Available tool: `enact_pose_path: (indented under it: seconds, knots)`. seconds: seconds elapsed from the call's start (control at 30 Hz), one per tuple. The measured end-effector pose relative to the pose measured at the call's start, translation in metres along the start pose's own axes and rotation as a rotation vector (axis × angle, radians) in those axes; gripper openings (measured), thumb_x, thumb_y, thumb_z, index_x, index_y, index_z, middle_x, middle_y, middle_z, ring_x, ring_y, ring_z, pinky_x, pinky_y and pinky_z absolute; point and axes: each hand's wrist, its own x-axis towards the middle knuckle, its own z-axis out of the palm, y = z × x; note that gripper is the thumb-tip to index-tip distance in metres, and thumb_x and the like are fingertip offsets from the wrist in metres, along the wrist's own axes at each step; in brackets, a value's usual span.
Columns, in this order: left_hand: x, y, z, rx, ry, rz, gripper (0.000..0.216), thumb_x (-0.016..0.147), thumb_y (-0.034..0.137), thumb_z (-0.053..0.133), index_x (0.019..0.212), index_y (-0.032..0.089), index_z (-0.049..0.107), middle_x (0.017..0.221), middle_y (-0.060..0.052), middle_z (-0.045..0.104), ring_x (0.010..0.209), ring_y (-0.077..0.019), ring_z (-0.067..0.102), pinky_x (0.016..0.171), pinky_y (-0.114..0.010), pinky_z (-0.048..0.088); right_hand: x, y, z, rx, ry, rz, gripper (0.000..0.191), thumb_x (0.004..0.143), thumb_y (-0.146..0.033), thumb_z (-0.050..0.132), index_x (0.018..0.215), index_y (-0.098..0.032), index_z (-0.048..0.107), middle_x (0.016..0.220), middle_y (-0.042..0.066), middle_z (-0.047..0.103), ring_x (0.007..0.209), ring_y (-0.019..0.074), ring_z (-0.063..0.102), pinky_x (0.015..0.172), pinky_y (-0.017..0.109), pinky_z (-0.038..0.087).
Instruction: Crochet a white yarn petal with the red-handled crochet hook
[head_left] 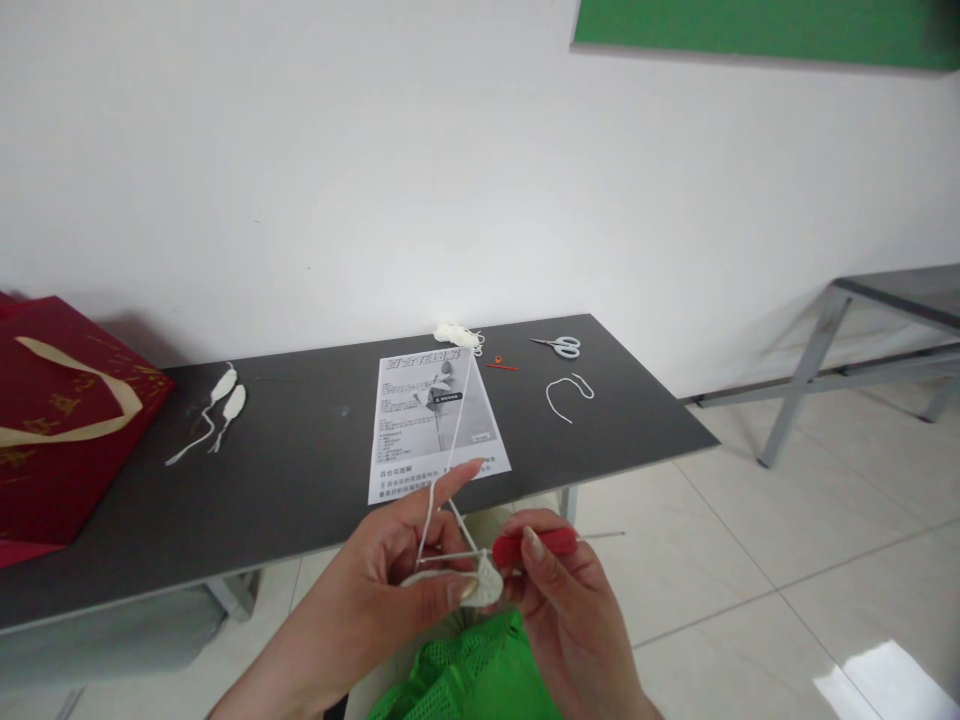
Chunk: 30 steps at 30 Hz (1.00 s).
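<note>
My left hand (390,575) pinches a small white crocheted piece (484,583) between thumb and fingers. White yarn (459,420) runs over its raised index finger up to a small yarn ball (456,335) on the dark table (300,470). My right hand (566,600) holds a crochet hook by its red handle (536,543). The metal shaft of the hook pokes out to the right, and its other end meets the white piece. A printed pattern sheet (435,420) lies on the table just beyond my hands.
Scissors (559,346), a short white yarn scrap (568,392) and a small orange ring and pin (500,363) lie at the table's far right. Two white crocheted petals (223,400) lie left of the sheet. A red gift bag (56,420) sits at the left end. Green mesh (472,675) lies below my hands.
</note>
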Motion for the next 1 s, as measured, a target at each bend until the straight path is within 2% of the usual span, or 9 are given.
enact_pose_path:
  seconds: [0.2,0.4,0.7,1.0]
  knots:
    - [0.0002,0.0005,0.0014,-0.057,-0.009,-0.025,0.068,0.075,0.020,0.073,0.137,0.032,0.048,0.069,0.005,0.055,0.060,-0.0090,0.051,0.053,-0.021,0.032,-0.0014,-0.0015,-0.0019,-0.049,-0.041,0.041,0.019,0.068,-0.022,0.081,0.084,-0.020,0.071,0.071,-0.001,0.072,0.057,0.0120,0.066,0.054,0.023,0.057]
    - [0.0014,0.0047,0.0048,-0.124,-0.016,-0.008,0.064,0.075,0.015,0.073,0.133,0.032,0.052,0.068,0.005,0.058,0.059,-0.0095,0.059,0.050,-0.020,0.034,-0.0040,-0.0053,-0.0008,-0.077,-0.097,0.056,0.021,0.069,-0.021,0.079,0.088,-0.021,0.071,0.074,-0.001,0.070,0.060,0.0127,0.066,0.058,0.025,0.057]
    - [0.0012,0.0062,0.0045,-0.162,-0.041,-0.028,0.062,0.076,0.013,0.073,0.132,0.033,0.054,0.068,0.006,0.058,0.056,-0.0070,0.057,0.050,-0.018,0.035,-0.0036,-0.0045,0.0009,-0.084,-0.084,0.027,0.025,0.064,-0.017,0.082,0.086,-0.022,0.071,0.076,-0.001,0.069,0.065,0.0127,0.063,0.054,0.024,0.057]
    - [0.0009,0.0044,0.0031,-0.110,0.006,-0.033,0.064,0.075,0.013,0.072,0.133,0.032,0.053,0.068,0.006,0.059,0.057,-0.0068,0.051,0.054,-0.020,0.035,-0.0041,-0.0020,-0.0001,-0.051,-0.102,0.037,0.026,0.066,-0.020,0.082,0.089,-0.021,0.071,0.076,-0.001,0.070,0.064,0.0116,0.065,0.057,0.024,0.059]
